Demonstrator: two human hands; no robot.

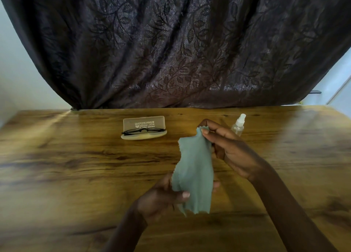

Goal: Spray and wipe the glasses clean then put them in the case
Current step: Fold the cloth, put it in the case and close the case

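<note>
A pale green cleaning cloth (193,168) hangs stretched between both hands above the table. My right hand (226,145) pinches its top corner between thumb and fingers. My left hand (167,193) grips its lower part, thumb on the front. Black-framed glasses (143,131) lie folded in the open beige case (144,136), whose lid stands up behind them, farther back on the table and left of the hands. A small clear spray bottle (239,125) with a white nozzle stands just behind my right hand.
The wooden table (76,166) stretches wide to both sides. A dark leaf-patterned curtain (171,52) hangs behind its far edge, with pale walls at both sides.
</note>
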